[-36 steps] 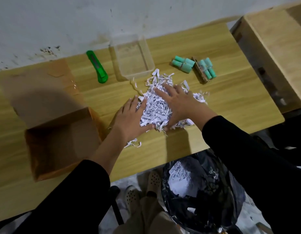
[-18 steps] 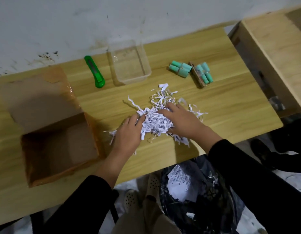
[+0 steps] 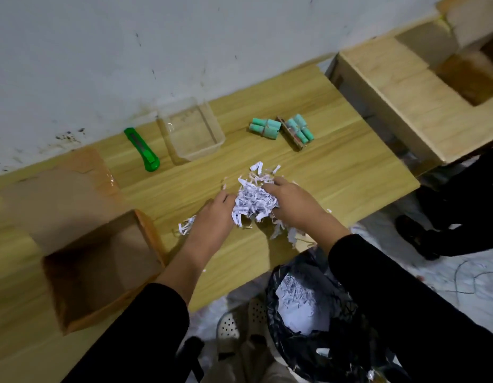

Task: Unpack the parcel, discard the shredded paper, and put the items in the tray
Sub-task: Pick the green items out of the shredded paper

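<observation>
A heap of white shredded paper [image 3: 252,201] lies on the wooden table [image 3: 336,172], squeezed between my left hand [image 3: 212,219] and my right hand [image 3: 290,201]. Loose strips trail off at both sides and behind the heap. The open cardboard parcel [image 3: 99,269] stands at the left, its inside looking empty. A clear plastic tray [image 3: 191,131] sits by the wall with nothing in it. Two bundles of teal rolls [image 3: 281,128] lie to the tray's right.
A green utility knife [image 3: 142,150] lies left of the tray. A black bin bag [image 3: 303,308] with shredded paper inside hangs open below the table's front edge. A second wooden surface with another carton [image 3: 405,87] stands at the right.
Both hands have raked the spread-out paper into a tighter clump and drawn it toward the table's front edge, leaving a few strips behind.
</observation>
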